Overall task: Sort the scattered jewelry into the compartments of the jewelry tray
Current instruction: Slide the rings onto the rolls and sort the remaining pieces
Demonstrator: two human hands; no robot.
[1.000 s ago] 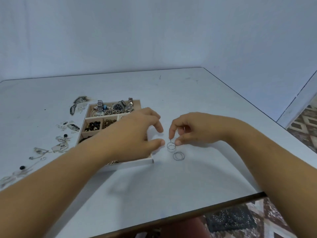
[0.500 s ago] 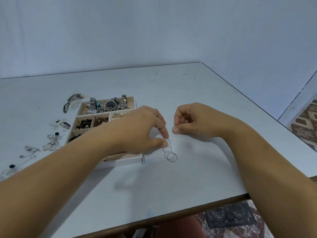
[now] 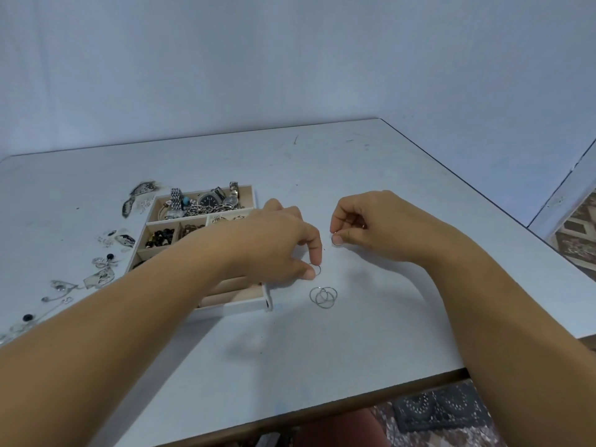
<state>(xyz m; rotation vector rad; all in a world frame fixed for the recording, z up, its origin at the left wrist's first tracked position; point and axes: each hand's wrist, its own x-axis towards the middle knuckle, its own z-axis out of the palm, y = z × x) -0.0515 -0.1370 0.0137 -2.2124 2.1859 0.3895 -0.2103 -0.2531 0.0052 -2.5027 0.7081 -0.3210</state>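
The left hand (image 3: 277, 246) pinches a thin silver wire ring (image 3: 318, 270), the right hand (image 3: 371, 227) a second silver ring (image 3: 337, 240); three overlapping silver rings (image 3: 323, 297) lie just beside the beige compartmented tray (image 3: 232, 307).

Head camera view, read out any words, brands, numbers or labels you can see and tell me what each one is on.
No text can be read anywhere in this view.
Watch dial, in the back compartment of the jewelry tray: any markings are too small and blurred to read.
Table and wall: only scuffs and stains, no writing.
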